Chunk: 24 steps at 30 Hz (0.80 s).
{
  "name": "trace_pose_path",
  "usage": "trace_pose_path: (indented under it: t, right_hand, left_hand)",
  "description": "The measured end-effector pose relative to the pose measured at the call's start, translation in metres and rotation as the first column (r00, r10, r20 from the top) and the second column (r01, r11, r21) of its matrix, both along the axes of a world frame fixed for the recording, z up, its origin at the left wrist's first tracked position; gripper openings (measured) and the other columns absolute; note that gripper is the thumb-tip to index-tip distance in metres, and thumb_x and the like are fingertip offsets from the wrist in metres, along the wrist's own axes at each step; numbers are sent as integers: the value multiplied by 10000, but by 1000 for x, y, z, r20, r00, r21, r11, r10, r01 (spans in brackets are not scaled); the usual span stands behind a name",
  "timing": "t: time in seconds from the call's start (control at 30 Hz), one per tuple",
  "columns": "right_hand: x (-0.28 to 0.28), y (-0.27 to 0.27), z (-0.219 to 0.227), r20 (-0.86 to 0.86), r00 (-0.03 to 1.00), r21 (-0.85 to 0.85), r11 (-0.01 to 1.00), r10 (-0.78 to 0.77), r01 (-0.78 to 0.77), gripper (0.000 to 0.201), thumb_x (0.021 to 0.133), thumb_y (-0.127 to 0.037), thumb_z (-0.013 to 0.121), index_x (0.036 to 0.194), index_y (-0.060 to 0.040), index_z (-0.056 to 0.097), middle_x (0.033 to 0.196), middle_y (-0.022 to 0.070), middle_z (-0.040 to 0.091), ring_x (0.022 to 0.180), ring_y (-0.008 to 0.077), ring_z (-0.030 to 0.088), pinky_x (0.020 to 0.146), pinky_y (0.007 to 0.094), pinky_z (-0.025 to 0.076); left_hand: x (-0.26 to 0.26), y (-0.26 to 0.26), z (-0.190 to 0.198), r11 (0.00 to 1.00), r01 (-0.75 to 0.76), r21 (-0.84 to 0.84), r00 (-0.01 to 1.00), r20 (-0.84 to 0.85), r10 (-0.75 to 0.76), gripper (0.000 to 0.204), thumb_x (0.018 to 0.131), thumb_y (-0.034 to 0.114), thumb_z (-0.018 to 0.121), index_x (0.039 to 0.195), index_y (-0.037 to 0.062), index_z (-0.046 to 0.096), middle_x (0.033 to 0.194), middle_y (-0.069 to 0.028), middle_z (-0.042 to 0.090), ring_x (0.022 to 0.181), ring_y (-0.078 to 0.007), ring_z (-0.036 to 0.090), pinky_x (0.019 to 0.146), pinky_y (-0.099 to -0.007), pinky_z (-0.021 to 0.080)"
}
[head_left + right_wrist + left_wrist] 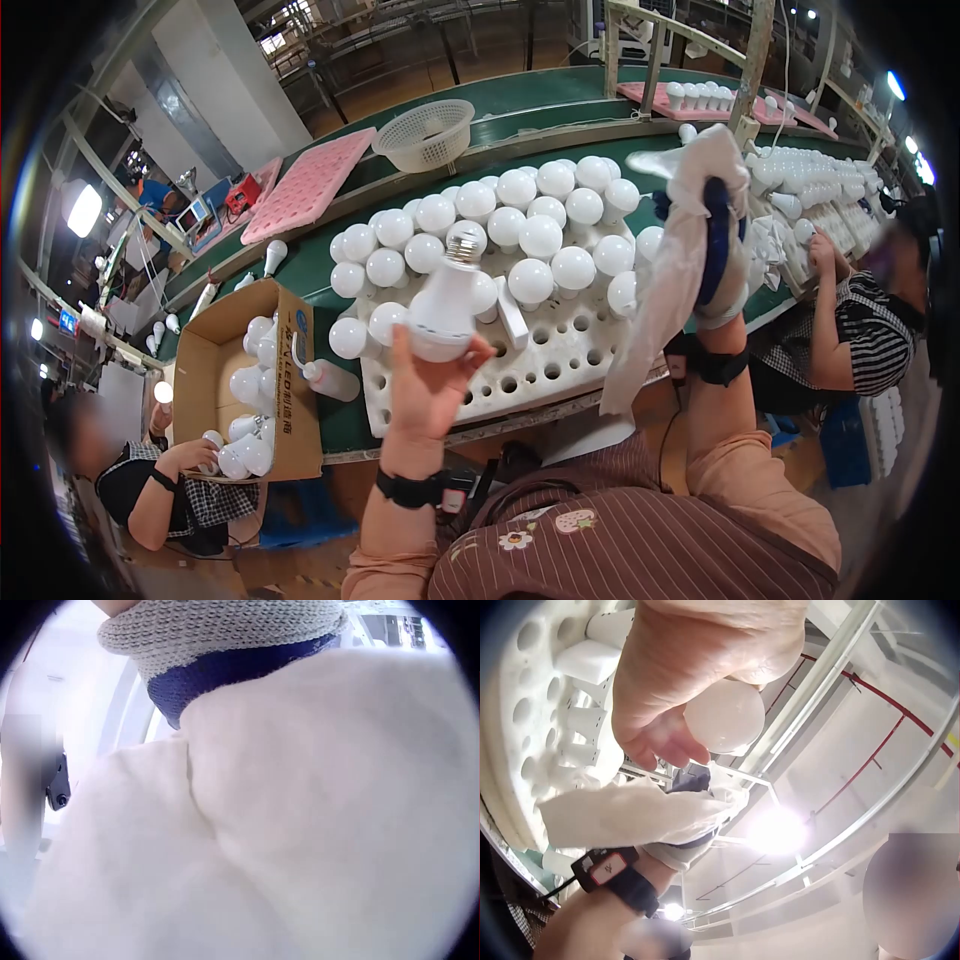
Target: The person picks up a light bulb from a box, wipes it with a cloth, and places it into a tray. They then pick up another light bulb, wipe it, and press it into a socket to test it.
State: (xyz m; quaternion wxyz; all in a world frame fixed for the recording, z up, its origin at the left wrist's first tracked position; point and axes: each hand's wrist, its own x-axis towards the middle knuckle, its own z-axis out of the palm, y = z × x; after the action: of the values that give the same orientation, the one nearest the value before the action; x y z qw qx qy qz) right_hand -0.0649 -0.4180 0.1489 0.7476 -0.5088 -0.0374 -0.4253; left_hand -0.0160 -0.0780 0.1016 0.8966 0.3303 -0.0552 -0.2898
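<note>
My bare left hand [425, 385] holds a white bulb [442, 325] by its round end, metal screw base pointing up, above the foam tray [480, 385]. In the left wrist view the left hand [697, 652] has its fingers curled round the bulb's white dome [725, 716]. My right hand [722, 250], in a grey and blue glove, is raised at the tray's right with a white cloth [655, 290] draped over it and hanging down. The cloth [315, 802] fills most of the right wrist view and hides the fingers. Rows of bulbs stand dome-up in the tray.
A cardboard box [300, 390] of bulbs and a small bottle [332, 380] are at the left. Behind the tray are a white basket [425, 138] and a pink tray [312, 185]. More bulbs [815, 175] stand at the right. People sit on both sides.
</note>
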Motion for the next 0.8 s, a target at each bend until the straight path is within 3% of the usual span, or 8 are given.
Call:
trace_pose_path:
  t: [0.1,0.2,0.3,0.5,0.6,0.63,0.7,0.8]
  right_hand:
    - [-6,3,3,-7,999,103,993,53,-52,328,1022,-184,491,1287,3,537,1168,78,624,1054,174,602,961,317,460]
    - [-11,40,-10,-67,996,-280,959,-58,37,371,977,-192,555,1288,10,531,1192,112,618,1080,222,601,982,349,448]
    - [-19,90,-9,-88,988,-874,485,-127,-16,518,838,-152,696,1313,-24,535,1243,211,585,1121,345,587,961,393,452]
    - [-12,100,-39,-470,875,-465,810,117,-357,347,934,-191,612,1221,3,597,1035,160,677,954,251,653,842,334,493]
    - [-8,97,-45,-549,826,-341,870,123,-356,331,974,-218,574,1204,16,616,1039,156,687,961,233,651,848,327,492]
    - [-7,88,-56,-526,840,-333,877,133,-347,334,983,-229,567,1202,18,622,1041,149,693,961,222,651,848,323,492]
    - [-13,73,-45,-586,705,-629,772,-399,-86,343,981,-232,569,1194,32,618,1042,130,701,966,195,657,854,326,504]
    - [-14,52,-58,-453,891,-366,914,-9,-177,361,971,-230,584,1248,1,582,1059,160,687,923,258,683,842,327,522]
  left_hand:
    - [7,19,3,998,-70,5,976,205,68,623,1019,553,357,1272,6,517,1130,-148,627,993,-289,628,905,-455,514]
    - [-11,2,11,941,-175,290,968,227,110,575,1024,465,436,1369,6,458,1253,-141,588,1128,-275,590,953,-416,495]
    - [-24,-15,-7,845,-106,524,832,512,-213,590,1020,384,504,1449,1,370,1358,-119,533,1234,-242,531,1028,-383,442]
    - [-29,-15,-10,903,-185,387,764,635,-116,690,922,278,694,1453,-23,373,1402,-141,500,1285,-235,476,1093,-357,343]
    - [-23,-10,-19,770,-474,427,450,869,-205,874,833,278,789,1483,-40,299,1386,-176,500,1256,-286,514,1060,-381,389]
    - [-25,-10,-17,771,-474,426,448,870,-206,874,833,278,789,1483,-40,299,1386,-176,500,1256,-286,514,1060,-381,389]
    - [-32,-10,-9,831,-359,425,626,770,-123,954,805,236,812,1508,-39,228,1369,-171,515,1244,-294,526,1046,-378,406]
    - [-30,-8,-1,867,-227,443,775,622,-114,1002,784,185,818,1520,-40,176,1357,-152,527,1230,-260,541,1031,-363,424]
